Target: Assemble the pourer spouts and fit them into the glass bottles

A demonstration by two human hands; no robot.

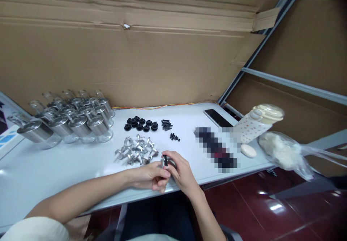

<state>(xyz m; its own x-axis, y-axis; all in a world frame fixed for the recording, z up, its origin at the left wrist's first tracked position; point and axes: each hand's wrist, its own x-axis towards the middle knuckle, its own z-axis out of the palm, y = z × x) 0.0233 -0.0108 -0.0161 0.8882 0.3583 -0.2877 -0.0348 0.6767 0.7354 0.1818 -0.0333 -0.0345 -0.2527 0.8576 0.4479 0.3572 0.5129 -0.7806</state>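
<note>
Left hand (151,176) and right hand (182,168): together over the near edge of the tabletop (81,166), fingers curled, both closed on one small black-and-silver part (165,160) between them. Just left of it: loose heap of silver metal pieces (137,151). Beyond: cluster of black caps (140,127), slim black pieces (166,124), tiny black rings (175,137). Far left: metal-sleeved glass bottles (78,127), upright, grouped. Right: phone (218,118), dotted tumbler (255,123), white oval item (248,151), clear plastic bag (284,152).
</note>
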